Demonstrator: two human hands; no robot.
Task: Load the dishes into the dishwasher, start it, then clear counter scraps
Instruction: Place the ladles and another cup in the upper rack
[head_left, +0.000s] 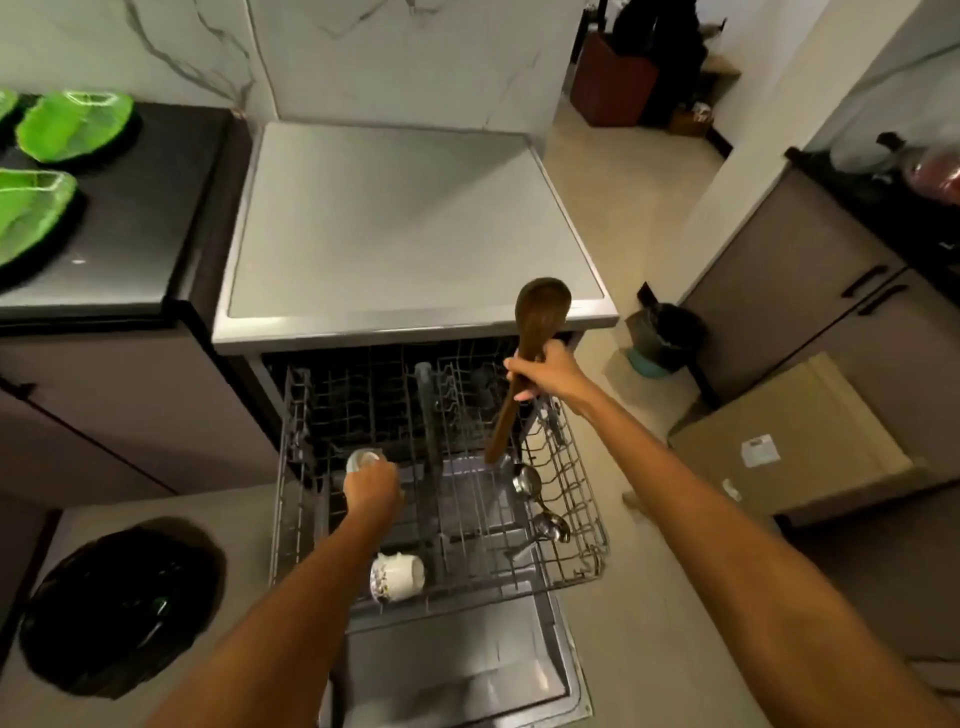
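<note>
Loading is under way: the left hand (371, 488) grips a small white cup (365, 460) over the pulled-out grey wire rack (582, 499), while the right hand (545, 375) clasps a long brown wooden spoon (524, 364), which next needs laying flat beside the steel ladles (535, 506).
</note>
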